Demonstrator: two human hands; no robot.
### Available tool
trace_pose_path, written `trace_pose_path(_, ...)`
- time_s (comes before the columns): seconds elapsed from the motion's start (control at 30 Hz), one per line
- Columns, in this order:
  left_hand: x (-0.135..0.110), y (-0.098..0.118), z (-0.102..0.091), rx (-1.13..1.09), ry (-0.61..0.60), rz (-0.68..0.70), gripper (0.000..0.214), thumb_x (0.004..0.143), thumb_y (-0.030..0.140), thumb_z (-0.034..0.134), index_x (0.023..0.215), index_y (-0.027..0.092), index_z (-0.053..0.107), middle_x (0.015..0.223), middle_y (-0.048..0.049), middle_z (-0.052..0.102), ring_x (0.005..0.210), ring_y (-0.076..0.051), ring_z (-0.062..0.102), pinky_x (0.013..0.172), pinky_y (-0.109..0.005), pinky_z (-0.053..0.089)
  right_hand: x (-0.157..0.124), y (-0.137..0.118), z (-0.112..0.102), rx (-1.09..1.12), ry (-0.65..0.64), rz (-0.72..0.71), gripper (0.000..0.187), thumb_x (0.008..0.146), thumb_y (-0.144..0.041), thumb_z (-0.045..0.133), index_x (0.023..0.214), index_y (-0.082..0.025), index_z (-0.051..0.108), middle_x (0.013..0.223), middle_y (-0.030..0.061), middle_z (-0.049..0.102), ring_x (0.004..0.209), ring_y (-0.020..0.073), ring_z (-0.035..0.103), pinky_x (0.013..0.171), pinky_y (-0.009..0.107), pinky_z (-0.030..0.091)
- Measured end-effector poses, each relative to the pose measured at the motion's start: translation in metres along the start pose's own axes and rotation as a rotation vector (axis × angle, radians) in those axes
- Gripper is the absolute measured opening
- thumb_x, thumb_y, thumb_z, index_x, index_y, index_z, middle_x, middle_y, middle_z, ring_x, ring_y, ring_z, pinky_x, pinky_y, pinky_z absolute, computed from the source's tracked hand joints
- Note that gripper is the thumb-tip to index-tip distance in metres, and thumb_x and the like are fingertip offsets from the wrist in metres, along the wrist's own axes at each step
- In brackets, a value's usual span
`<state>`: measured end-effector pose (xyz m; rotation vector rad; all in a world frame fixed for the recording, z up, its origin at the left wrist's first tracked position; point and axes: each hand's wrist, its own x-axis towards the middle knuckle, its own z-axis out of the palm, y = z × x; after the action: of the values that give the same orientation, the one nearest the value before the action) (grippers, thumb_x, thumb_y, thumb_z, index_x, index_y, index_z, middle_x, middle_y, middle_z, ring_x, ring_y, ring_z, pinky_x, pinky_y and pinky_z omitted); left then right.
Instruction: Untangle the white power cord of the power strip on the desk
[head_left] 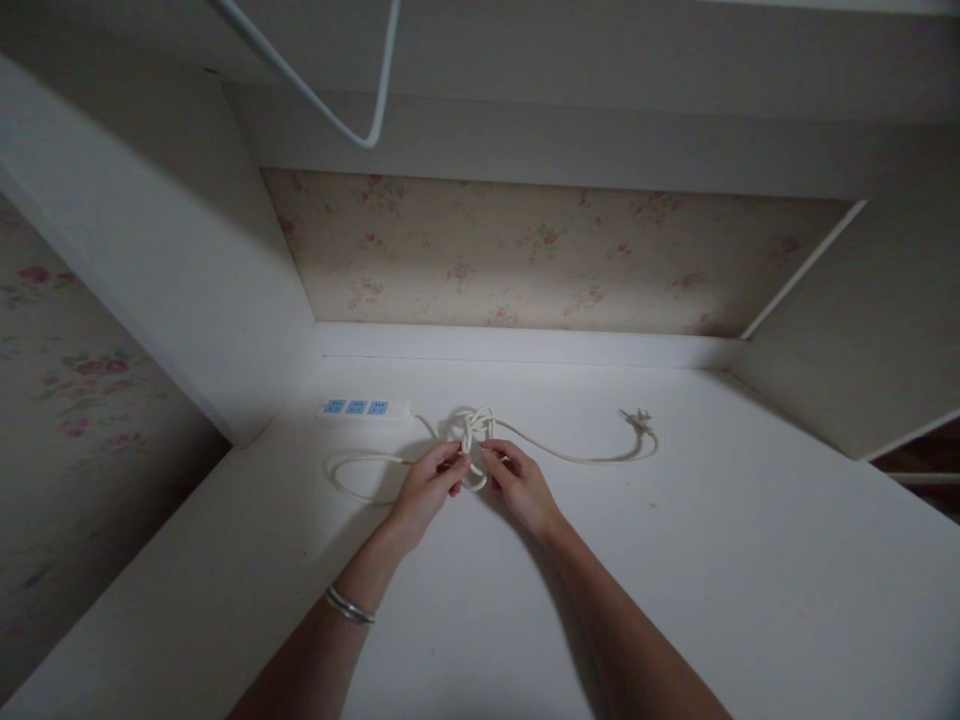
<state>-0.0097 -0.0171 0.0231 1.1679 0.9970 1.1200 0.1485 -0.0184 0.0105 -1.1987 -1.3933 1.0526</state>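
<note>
Both left hand (pixel 421 492) and right hand (pixel 523 489) pinch bunched cord (pixel 467 430) mid-frame, apparently working its loops, next move probably needing one strand eased through, plug (pixel 640 419) centre-right, power strip (pixel 364 413) centre-left.

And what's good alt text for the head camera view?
A person's left hand and right hand hold a bunched pale cord over a white surface. A power strip lies left, a plug right, floral wallpaper behind.
</note>
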Motion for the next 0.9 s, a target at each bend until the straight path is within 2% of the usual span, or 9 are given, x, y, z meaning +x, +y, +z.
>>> trace_pose_path(0.13, -0.005, 0.006, 0.003, 0.021, -0.067, -0.009, 0.033, 0.078, 0.042, 0.066, 0.094, 0.014, 0.066, 0.07, 0.0014, 0.056, 0.053, -0.008, 0.048, 0.05, -0.02, 0.036, -0.002, -0.005, 0.001, -0.013, 0.012, -0.057, 0.032, 0.084, -0.047, 0.058, 0.093, -0.018, 0.07, 0.086, 0.0035, 0.066, 0.074, 0.0146, 0.056, 0.069, 0.029, 0.044)
trace_pose_path(0.27, -0.01, 0.01, 0.003, 0.076, -0.131, -0.005, 0.034, 0.079, 0.042, 0.065, 0.098, 0.014, 0.065, 0.077, -0.0015, 0.06, 0.05, -0.008, 0.05, 0.048, -0.021, 0.039, -0.005, -0.009, 0.002, -0.114, 0.054, -0.127, 0.031, 0.083, -0.048, 0.059, 0.085, -0.02, 0.071, 0.08, 0.0031, 0.062, 0.073, 0.0155, 0.054, 0.066, 0.029, 0.043)
trace_pose_path(0.43, -0.012, 0.01, 0.004, 0.136, -0.144, -0.002, 0.032, 0.077, 0.037, 0.066, 0.098, 0.012, 0.064, 0.063, 0.0022, 0.055, 0.05, -0.008, 0.049, 0.047, -0.021, 0.038, -0.005, -0.01, 0.002, -0.139, 0.007, -0.187, 0.029, 0.088, -0.045, 0.055, 0.081, -0.021, 0.07, 0.081, 0.0038, 0.062, 0.078, 0.0173, 0.055, 0.071, 0.031, 0.043)
trace_pose_path(0.53, -0.012, 0.009, 0.005, 0.149, -0.102, 0.002, 0.033, 0.077, 0.036, 0.066, 0.099, 0.012, 0.064, 0.064, 0.0023, 0.055, 0.05, -0.008, 0.048, 0.046, -0.021, 0.037, -0.005, -0.012, 0.003, -0.085, -0.024, -0.171, 0.03, 0.091, -0.044, 0.05, 0.083, -0.022, 0.069, 0.086, 0.0044, 0.063, 0.082, 0.0186, 0.057, 0.075, 0.032, 0.044)
trace_pose_path(0.7, -0.013, 0.013, 0.006, 0.144, -0.011, -0.026, 0.031, 0.073, 0.035, 0.068, 0.094, 0.012, 0.063, 0.064, 0.0017, 0.056, 0.049, -0.009, 0.048, 0.044, -0.02, 0.036, -0.004, -0.01, 0.006, -0.038, 0.018, -0.125, 0.031, 0.092, -0.045, 0.045, 0.09, -0.021, 0.065, 0.088, 0.0043, 0.064, 0.082, 0.0181, 0.058, 0.076, 0.031, 0.044)
trace_pose_path(0.9, -0.016, 0.019, 0.005, 0.06, -0.063, -0.064, 0.016, 0.073, 0.026, 0.065, 0.082, 0.013, 0.062, 0.06, 0.0013, 0.055, 0.055, -0.011, 0.05, 0.051, -0.022, 0.037, -0.003, -0.004, 0.006, -0.026, 0.085, -0.055, 0.035, 0.091, -0.049, 0.044, 0.088, -0.019, 0.061, 0.075, 0.001, 0.062, 0.071, 0.0158, 0.056, 0.069, 0.028, 0.043)
